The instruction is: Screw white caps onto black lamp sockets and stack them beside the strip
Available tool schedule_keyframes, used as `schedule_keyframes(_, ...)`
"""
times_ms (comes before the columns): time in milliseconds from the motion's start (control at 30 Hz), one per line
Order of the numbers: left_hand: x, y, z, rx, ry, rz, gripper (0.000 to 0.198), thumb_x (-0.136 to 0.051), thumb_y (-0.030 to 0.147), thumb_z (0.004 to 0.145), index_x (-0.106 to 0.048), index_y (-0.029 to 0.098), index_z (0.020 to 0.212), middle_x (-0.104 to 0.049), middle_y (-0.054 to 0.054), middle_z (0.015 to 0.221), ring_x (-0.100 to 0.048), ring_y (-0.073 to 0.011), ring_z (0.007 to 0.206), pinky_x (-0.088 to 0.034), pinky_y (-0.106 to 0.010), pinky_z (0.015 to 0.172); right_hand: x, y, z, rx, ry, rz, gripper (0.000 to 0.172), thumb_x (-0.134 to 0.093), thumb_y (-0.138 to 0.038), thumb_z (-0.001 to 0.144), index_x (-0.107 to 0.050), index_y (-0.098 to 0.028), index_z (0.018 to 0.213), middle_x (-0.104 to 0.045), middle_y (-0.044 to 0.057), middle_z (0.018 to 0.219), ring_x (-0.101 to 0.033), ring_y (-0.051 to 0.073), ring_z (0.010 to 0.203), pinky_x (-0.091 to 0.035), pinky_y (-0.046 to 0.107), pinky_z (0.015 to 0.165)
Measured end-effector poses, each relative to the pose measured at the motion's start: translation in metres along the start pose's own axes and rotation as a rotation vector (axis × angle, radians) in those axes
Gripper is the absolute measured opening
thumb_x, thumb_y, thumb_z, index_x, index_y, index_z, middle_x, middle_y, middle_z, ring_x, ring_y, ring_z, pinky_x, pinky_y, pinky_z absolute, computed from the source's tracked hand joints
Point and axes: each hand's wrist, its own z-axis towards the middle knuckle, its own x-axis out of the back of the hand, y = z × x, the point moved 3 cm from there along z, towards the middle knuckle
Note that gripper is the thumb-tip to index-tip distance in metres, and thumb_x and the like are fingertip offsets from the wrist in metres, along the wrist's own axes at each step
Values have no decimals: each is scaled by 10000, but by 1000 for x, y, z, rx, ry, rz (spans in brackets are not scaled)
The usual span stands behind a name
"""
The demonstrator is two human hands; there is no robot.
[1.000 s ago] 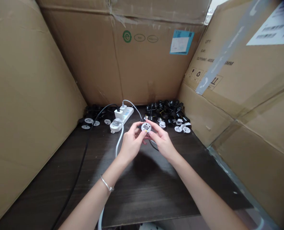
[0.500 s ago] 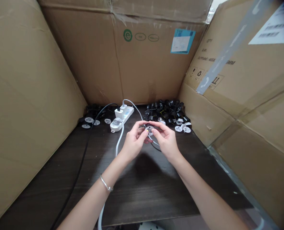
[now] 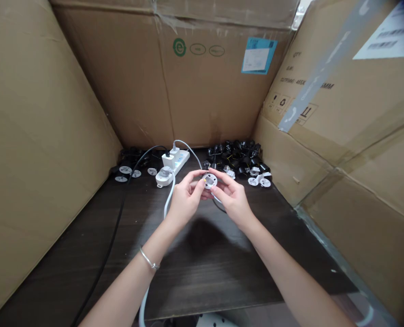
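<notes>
Well, along the left ran a black cable (image 3: pixel 115 222), then round white plug faces (image 3: pixel 125 170) beside a white power strip (image 3: pixel 176 160). The left hand (image 3: pixel 187 199) and right hand (image 3: pixel 232 198) met mid-table, their fingertips (image 3: pixel 201 177) clenched on a white disc (image 3: pixel 209 180) by its rim, held up off the dark tabletop (image 3: pixel 202 277), seemingly to keep its face in view. Beyond sat heaped black plug parts (image 3: pixel 232 156), hemmed by a cardboard box wall (image 3: pixel 300 136), while the tabletop stretched back, giving the forearms room.

Dark wood table (image 3: pixel 202 281) here, with a white power strip (image 3: pixel 174 161), a pile of black plugs (image 3: pixel 232 154), some white discs (image 3: pixel 125 170) and a black cord (image 3: pixel 110 240) lying on it.
</notes>
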Motion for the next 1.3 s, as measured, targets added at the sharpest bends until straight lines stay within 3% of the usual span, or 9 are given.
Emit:
schedule_keyframes(167,-4,2,-2,27,-60,-20,357,-494,352,838,-494,144,1128,-653,-66,854,-646,-146,635,-534,-243,592,3,3,-1,31,68,-59,360,-522,-147,751,-574,-189,1105,-564,65,1141,-550,170,1022,-458,318,907)
schedule_keyframes(300,-11,6,-6,-17,-126,-41,396,-539,282,813,-453,146,1175,-603,-104,1070,-651,-153,736,-543,-277,692,10,-3,1,160,87,-206,385,-379,-39,735,-629,-192,984,-598,35,1030,-547,147,1003,-431,311,934)
schedule_keyframes(433,-10,5,-6,-86,-90,2,506,-544,282,811,-405,159,1283,-527,-121,1213,-601,-198,960,-521,-305,804,9,-6,3,209,39,-249,416,-392,-56,757,-622,-221,1061,-562,27,1129,-518,144,1070,-417,300,964)
schedule_keyframes(500,-10,3,-5,-72,-98,10,586,-568,298,796,-359,172,1329,-508,-118,1238,-590,-204,980,-517,-313,816,7,-6,3,187,45,-205,378,-430,-87,772,-619,-222,1070,-556,26,1154,-511,147,1096,-409,300,982)
schedule_keyframes(700,-9,2,-3,-54,-121,20,510,-504,338,835,-395,196,1313,-600,-85,1046,-607,-195,900,-545,-315,737,4,-7,1,42,3,-57,353,-534,-215,779,-588,-223,1127,-553,46,1177,-542,168,1059,-462,312,925)
schedule_keyframes(933,-8,4,-1,-27,-156,-41,465,-473,357,854,-375,206,1283,-598,-74,978,-644,-175,772,-551,-296,670,7,-8,2,30,40,-46,287,-531,-327,809,-623,-215,1057,-549,58,1152,-557,168,992,-524,278,779)
schedule_keyframes(1133,-8,-1,-1,-26,-137,-39,341,-455,382,863,-374,172,1120,-598,-75,955,-644,-148,702,-547,-278,635,5,-10,1,167,76,-253,258,-516,-301,832,-621,-215,1052,-539,62,1068,-564,144,924,-504,262,799)
schedule_keyframes(1300,-12,-3,-4,21,-152,-51,341,-420,383,877,-373,180,1146,-584,-94,1048,-643,-146,719,-547,-283,636,7,-9,1,188,114,-320,241,-517,-272,832,-636,-217,1035,-547,53,950,-563,131,822,-499,255,730)
